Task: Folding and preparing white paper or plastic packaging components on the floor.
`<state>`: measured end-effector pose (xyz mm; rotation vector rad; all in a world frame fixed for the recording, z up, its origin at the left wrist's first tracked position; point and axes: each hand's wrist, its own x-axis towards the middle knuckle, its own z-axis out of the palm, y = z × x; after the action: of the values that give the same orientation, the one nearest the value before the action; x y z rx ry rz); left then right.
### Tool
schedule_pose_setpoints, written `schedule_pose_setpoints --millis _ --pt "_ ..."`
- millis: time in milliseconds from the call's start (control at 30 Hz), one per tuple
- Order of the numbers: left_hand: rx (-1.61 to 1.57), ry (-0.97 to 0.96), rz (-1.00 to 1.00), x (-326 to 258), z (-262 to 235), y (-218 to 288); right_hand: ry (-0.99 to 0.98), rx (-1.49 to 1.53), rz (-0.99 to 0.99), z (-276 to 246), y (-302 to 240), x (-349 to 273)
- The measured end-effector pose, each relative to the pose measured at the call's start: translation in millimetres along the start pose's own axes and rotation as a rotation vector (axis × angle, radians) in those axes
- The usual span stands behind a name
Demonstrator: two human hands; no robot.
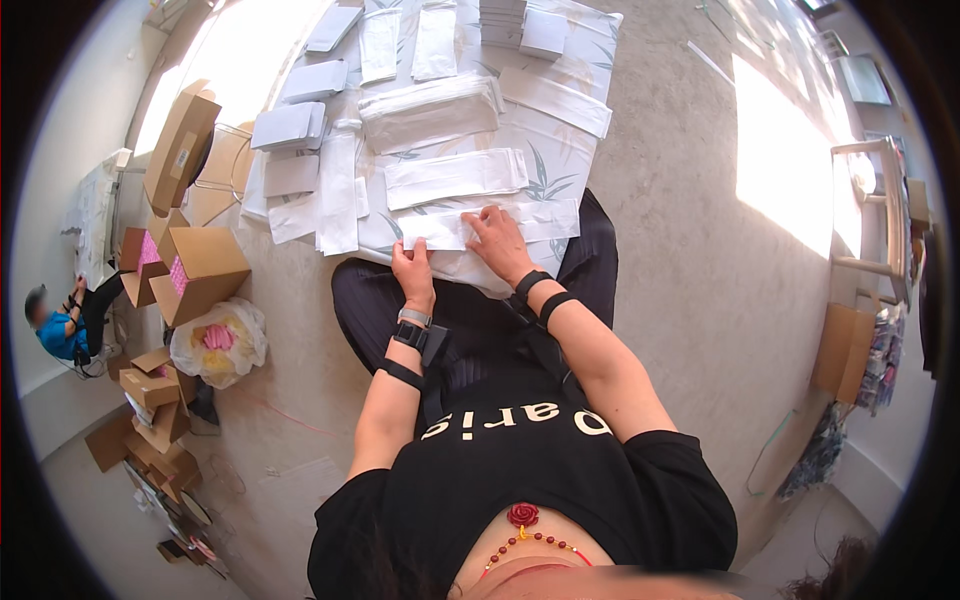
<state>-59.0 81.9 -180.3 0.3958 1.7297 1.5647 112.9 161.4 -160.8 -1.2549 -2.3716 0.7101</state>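
Note:
I sit at a table covered with a white leaf-print cloth (570, 150). My left hand (413, 272) grips the left end of a long clear plastic sleeve (545, 220) lying along the table's near edge. My right hand (497, 240) presses flat on the middle of that sleeve, fingers spread. Just beyond lies a stack of similar white sleeves (455, 177), and a larger stack (430, 110) sits farther back. Small flat white boxes (288, 125) rest at the table's left.
Open cardboard boxes (200, 265) and a white plastic bag with pink contents (220, 340) stand on the floor to my left. More flattened cartons (150, 420) lie lower left. A person in blue (60, 330) sits far left. A wooden frame (880, 210) stands right.

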Motion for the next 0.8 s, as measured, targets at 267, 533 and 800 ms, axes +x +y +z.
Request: schedule_pose_setpoints --millis 267,533,800 --pt "-0.343 -0.192 -0.124 -10 8 8 0.0 -0.055 -0.021 1 -1 -1" --pt "-0.385 -0.35 -0.151 -17 20 17 -0.016 -0.068 -0.019 2 0 0" --pt "-0.328 -0.364 -0.162 -19 29 21 -0.01 -0.108 -0.014 4 1 0"
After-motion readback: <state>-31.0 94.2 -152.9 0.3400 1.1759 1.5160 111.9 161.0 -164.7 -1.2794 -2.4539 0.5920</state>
